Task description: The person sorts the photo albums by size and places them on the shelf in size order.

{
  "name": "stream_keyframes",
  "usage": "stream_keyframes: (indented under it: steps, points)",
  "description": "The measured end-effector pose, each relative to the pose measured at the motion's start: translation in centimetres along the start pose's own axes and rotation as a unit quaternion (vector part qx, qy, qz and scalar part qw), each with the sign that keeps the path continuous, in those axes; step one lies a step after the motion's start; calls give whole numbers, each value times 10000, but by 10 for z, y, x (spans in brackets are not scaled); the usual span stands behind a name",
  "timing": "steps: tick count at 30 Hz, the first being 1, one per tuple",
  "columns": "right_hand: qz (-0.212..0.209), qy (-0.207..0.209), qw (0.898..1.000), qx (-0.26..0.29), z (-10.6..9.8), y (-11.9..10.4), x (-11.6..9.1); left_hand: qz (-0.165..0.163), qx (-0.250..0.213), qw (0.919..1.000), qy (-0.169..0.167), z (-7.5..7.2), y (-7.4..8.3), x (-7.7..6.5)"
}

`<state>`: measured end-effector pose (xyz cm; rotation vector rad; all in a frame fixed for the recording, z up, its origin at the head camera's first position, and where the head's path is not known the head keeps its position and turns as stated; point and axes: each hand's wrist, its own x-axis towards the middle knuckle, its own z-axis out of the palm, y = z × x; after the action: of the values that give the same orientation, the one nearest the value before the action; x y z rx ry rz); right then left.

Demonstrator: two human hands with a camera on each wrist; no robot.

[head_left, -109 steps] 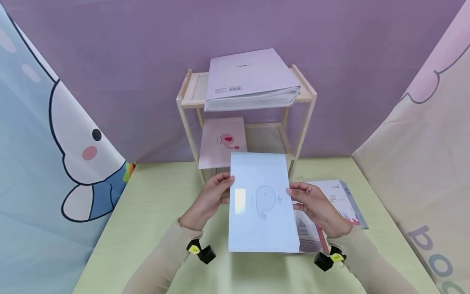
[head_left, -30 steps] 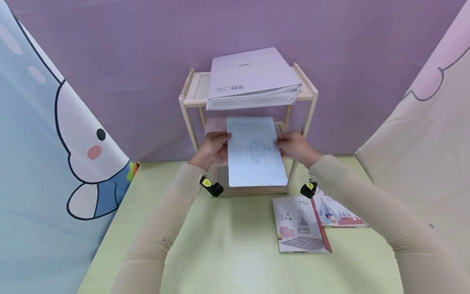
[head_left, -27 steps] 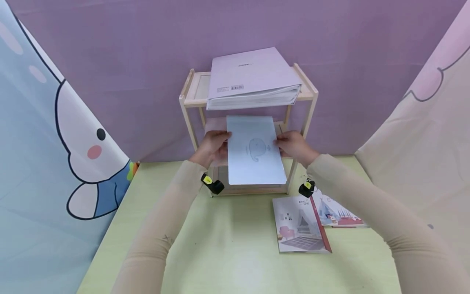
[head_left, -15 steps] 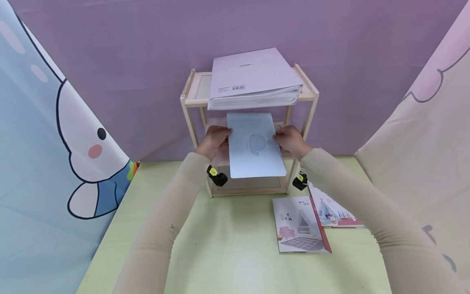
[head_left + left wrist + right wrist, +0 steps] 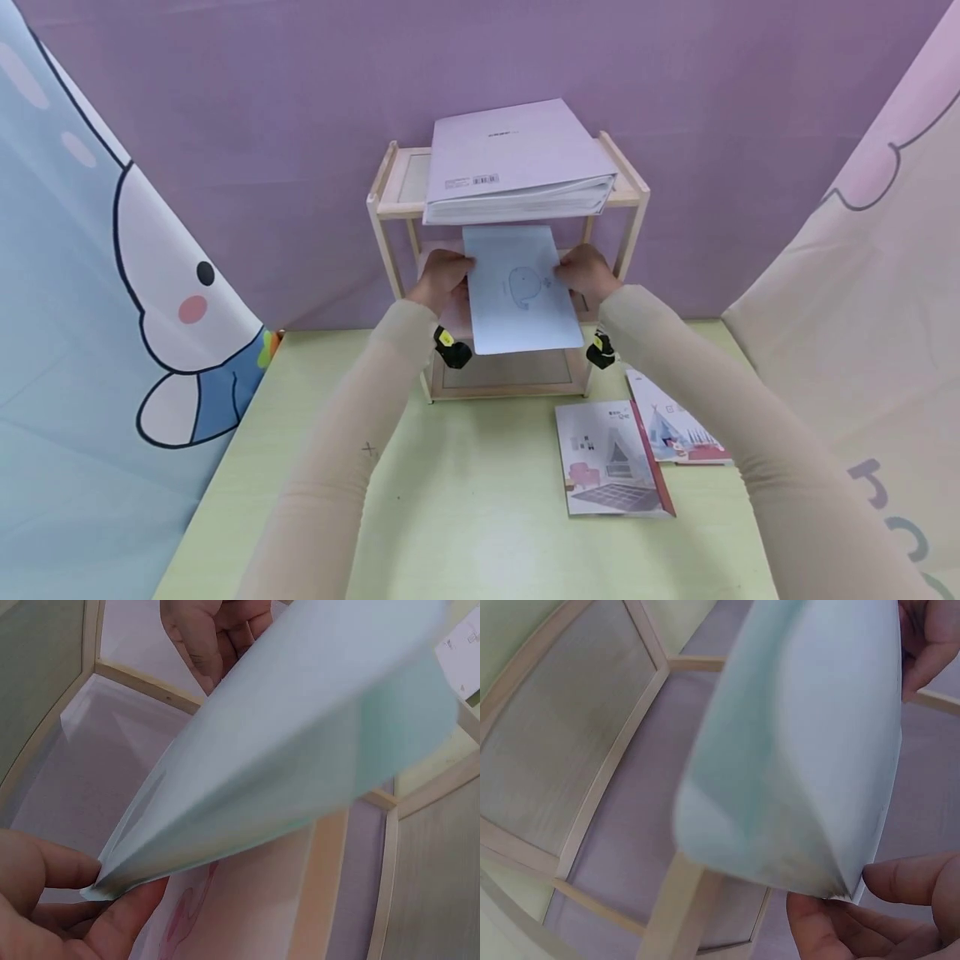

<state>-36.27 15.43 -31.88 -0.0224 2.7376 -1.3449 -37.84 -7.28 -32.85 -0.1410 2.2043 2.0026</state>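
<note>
A light blue notebook [image 5: 517,321] with a whale drawing is held flat in front of the wooden rack's middle shelf, under its top shelf. My left hand [image 5: 441,275] pinches its left edge, thumb on top and fingers beneath. On the opposite edge, my right hand [image 5: 587,271] pinches it the same way. Both wrist views show the notebook's cover [image 5: 300,690] bowing between the hands. Below it on the middle shelf lies a pink notebook [image 5: 255,900], mostly hidden by the blue one in the head view.
The small rack [image 5: 633,221] stands against a purple backdrop. A thick lilac book [image 5: 517,150] lies on its top shelf. Two illustrated books, a nearer one [image 5: 611,467] and a farther one [image 5: 663,425], lie on the green table at right. Printed curtains [image 5: 67,250] hang on both sides.
Both hands have carried the blue notebook from above the table forward to the rack. Over the last second it has moved a little farther in, over the pink notebook.
</note>
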Motion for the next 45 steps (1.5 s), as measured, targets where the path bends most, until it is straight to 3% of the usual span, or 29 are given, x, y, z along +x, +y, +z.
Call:
stream_keyframes:
  steps: [7, 14, 21, 24, 28, 34, 40, 45]
  points:
    - [670, -308, 9969, 280, -3, -3, 0, -66, 99, 9999, -37, 2, 1, -1]
    - [782, -341, 9961, 221, -4, -4, 1, -104, 122, 9998, -100, 5, 4, -1]
    - [1257, -138, 9832, 1318, -4, -9, 3, 19, 219, 9997, 52, 11, 3, -2]
    - [1320, -61, 9813, 1396, -4, -10, 5, 37, 26, 9999, 149, 14, 1, -4]
    - [1308, 87, 9872, 914, -4, -9, 8, -157, -533, 9981, 282, 19, 1, -5]
    - [1355, 229, 9885, 632, -4, -8, 13, -180, -841, 9952, 466, 25, 0, -4]
    - [1199, 205, 9924, 160, -5, -9, 16, -114, -799, 9948, 623, 34, -3, 2]
    - [966, 285, 9944, -329, -6, -9, 19, -243, -268, 9939, 1041, 45, -4, 14]
